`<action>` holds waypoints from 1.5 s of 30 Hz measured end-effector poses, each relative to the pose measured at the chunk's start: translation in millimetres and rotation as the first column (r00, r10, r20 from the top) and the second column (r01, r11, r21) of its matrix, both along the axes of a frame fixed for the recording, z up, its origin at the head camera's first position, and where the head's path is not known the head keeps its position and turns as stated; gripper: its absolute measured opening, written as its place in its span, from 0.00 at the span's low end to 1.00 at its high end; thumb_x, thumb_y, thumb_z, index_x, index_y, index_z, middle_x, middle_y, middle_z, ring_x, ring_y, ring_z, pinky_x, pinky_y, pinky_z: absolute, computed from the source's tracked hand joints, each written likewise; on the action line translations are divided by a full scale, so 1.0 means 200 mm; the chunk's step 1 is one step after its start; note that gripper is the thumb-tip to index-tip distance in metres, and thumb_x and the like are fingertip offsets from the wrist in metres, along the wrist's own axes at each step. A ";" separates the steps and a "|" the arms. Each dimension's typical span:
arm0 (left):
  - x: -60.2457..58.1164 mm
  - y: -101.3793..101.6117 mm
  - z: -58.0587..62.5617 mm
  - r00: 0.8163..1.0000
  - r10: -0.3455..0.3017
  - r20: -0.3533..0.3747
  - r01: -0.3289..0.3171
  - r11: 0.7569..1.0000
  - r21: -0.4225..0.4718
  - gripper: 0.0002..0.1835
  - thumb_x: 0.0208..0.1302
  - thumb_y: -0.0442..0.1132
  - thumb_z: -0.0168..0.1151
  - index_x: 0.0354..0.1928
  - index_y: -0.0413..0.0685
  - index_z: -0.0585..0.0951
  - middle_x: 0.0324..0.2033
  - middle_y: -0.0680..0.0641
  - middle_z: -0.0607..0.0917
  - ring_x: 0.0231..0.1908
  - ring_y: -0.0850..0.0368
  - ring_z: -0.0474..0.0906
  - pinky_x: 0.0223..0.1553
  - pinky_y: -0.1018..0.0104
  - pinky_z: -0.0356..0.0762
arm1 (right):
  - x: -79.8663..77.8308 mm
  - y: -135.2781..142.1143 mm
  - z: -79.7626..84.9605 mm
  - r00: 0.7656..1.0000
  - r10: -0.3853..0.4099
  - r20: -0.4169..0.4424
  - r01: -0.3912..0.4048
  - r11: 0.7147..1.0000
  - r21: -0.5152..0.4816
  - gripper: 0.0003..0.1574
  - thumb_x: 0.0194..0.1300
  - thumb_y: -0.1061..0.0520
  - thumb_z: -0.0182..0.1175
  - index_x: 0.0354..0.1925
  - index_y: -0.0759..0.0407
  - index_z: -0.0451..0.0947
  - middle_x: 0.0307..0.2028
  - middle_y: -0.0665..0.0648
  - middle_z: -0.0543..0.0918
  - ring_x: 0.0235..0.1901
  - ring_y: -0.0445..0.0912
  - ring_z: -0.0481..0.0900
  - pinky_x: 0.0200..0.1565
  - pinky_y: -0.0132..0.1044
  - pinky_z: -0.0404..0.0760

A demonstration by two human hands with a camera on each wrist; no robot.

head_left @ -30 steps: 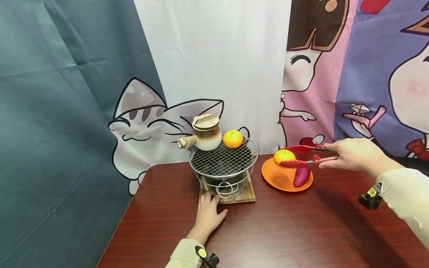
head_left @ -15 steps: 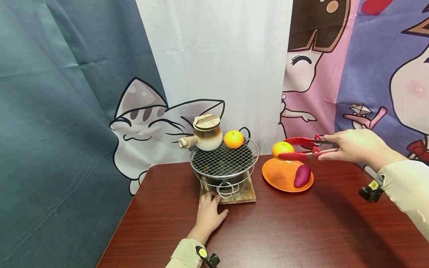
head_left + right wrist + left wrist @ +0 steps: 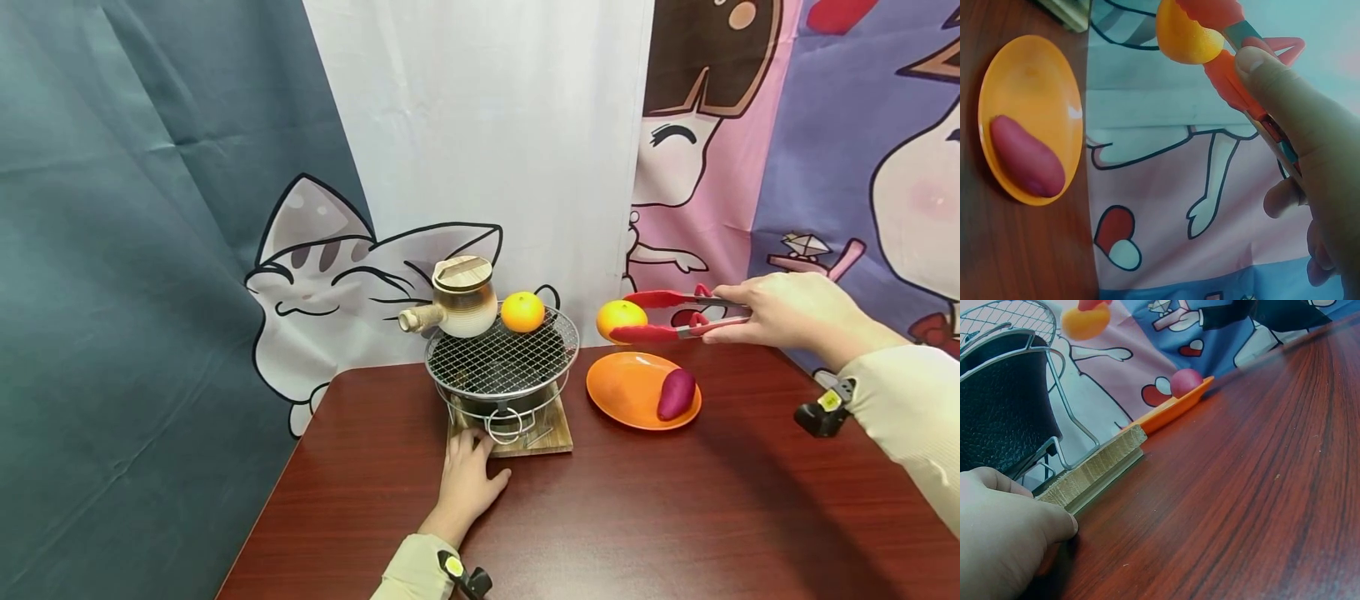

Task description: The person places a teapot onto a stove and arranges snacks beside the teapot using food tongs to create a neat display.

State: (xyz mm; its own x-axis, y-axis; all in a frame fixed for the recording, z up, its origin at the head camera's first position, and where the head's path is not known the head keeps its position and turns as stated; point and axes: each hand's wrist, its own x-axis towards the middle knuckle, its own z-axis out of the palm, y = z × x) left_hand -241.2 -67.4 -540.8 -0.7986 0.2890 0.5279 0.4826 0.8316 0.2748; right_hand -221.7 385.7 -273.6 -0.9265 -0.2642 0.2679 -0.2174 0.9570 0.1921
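My right hand (image 3: 780,310) grips red-tipped tongs (image 3: 663,333), thumb on one arm and fingers on the other. Between the tong heads is a mandarin orange (image 3: 621,321), raised above the orange plate (image 3: 622,387). A purple sweet potato (image 3: 1029,156) lies on that plate. My left hand (image 3: 467,479) rests at the front left corner of a wooden board (image 3: 1094,469), fingertips on the board and thumb spread beside it. On this board stands a small round grill (image 3: 502,358) with a wire mesh top. A second mandarin (image 3: 522,312) sits on the mesh.
A clay teapot (image 3: 467,310) with a side handle and wooden lid stands on the mesh, left of the second mandarin. A cartoon-printed curtain (image 3: 555,167) hangs right behind the dark red table (image 3: 637,517).
The right hand has lifted the mandarin off the plate with the tongs and moved it up and to the left. The left hand stays in place.
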 end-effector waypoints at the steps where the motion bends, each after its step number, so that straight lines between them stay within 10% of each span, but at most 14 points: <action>1: 0.00 0.00 0.00 1.000 0.001 0.000 -0.001 1.000 -0.001 0.27 0.49 0.50 0.75 0.53 0.55 0.82 0.50 0.47 0.74 0.56 0.43 0.67 0.58 0.48 0.68 | 0.00 -0.01 0.01 1.000 -0.001 -0.002 0.001 1.000 -0.003 0.58 0.51 0.17 0.61 0.61 0.59 0.80 0.48 0.68 0.86 0.47 0.64 0.83 0.47 0.66 0.78; 45: 0.00 0.00 0.01 1.000 0.007 0.027 -0.006 1.000 -0.006 0.28 0.50 0.50 0.74 0.55 0.55 0.82 0.52 0.46 0.73 0.57 0.43 0.67 0.57 0.47 0.69 | -0.08 -0.33 0.05 0.987 0.133 -0.085 -0.134 0.991 -0.005 0.51 0.48 0.19 0.66 0.58 0.50 0.83 0.46 0.59 0.88 0.44 0.57 0.85 0.36 0.57 0.82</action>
State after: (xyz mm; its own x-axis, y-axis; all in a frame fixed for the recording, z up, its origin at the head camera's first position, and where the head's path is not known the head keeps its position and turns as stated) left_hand -241.1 -66.9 -539.6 -0.8142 0.2868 0.5048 0.4698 0.8364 0.2825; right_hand -238.1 320.0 -264.1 -0.8572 -0.3802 0.3474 -0.3264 0.9228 0.2047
